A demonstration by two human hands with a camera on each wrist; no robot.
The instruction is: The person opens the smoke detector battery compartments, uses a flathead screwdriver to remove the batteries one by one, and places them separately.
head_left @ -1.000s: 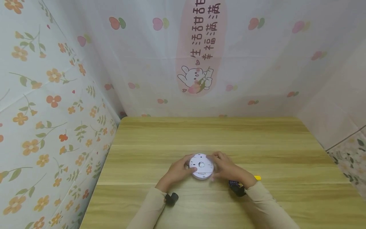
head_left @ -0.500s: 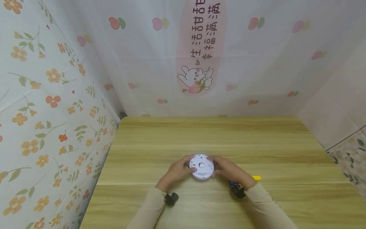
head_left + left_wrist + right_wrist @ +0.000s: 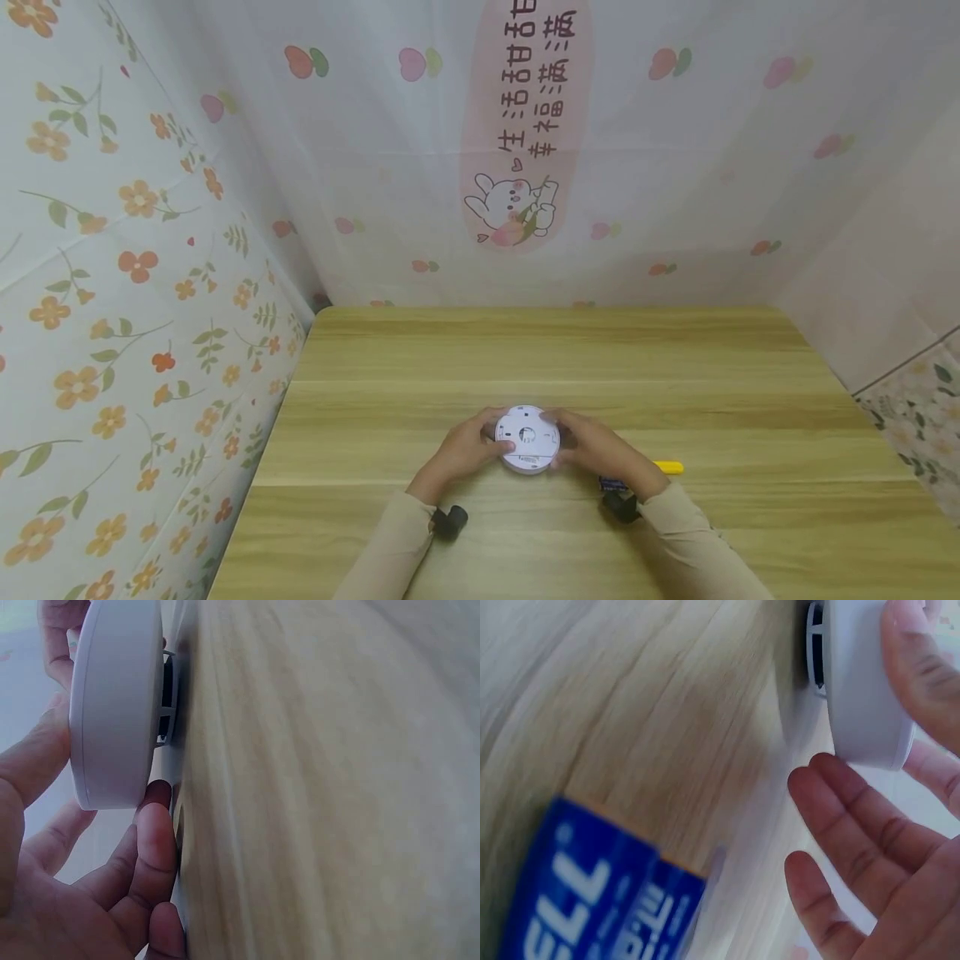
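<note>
Between both hands is a white round smoke detector, its flat back with a center hole and printed label facing up. My left hand grips its left rim, thumb on top and fingers below. On the opposite rim, my right hand holds it the same way. In the left wrist view the smoke detector shows its smooth side wall and a dark slotted vent on the underside, close to the tabletop. The right wrist view has the detector at upper right, with that hand's thumb and fingers around its edge.
Blue batteries with white lettering lie beside the right wrist; in the head view the blue batteries are partly hidden. A yellow handle-like object pokes out behind the right forearm. The wooden table meets patterned curtains at back and left.
My right fingers, raised and blurred a second ago, now lie along the detector's rim. The left hand keeps its place, and the detector stays nearly where it was.
</note>
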